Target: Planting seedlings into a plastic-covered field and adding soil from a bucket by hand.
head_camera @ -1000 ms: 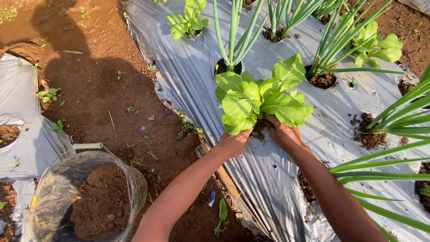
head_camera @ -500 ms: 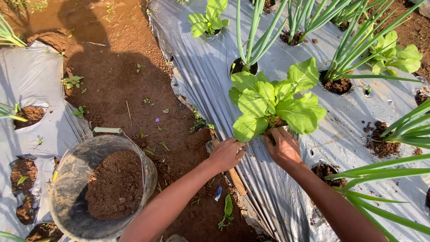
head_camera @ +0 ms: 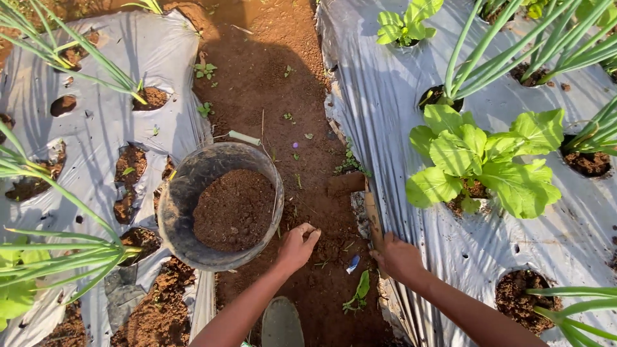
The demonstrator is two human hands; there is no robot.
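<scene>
My left hand (head_camera: 297,247) hovers over the dirt path, just right of the rim of a worn round bucket (head_camera: 172,199) half full of brown soil (head_camera: 232,209). Its fingers are loosely bent and nothing shows in them. My right hand (head_camera: 398,257) rests knuckles-up on the edge of the silver plastic mulch (head_camera: 379,83), at the near end of a thin wooden stake (head_camera: 372,215). Its fingers are curled under, and whether they grip anything is hidden. A leafy green lettuce plant (head_camera: 479,160) grows from a hole in the mulch beyond that hand.
Green onion plants (head_camera: 495,38) stand in holes on the right bed, and more green onions (head_camera: 71,61) on the left bed (head_camera: 109,122). Open soil holes (head_camera: 517,292) dot both sheets. A dark boot toe (head_camera: 283,324) sits on the path near me.
Both hands have drawn back from the base of the lettuce. The left hand swung left toward the bucket, the right dropped to the mulch edge. The view has shifted left.
</scene>
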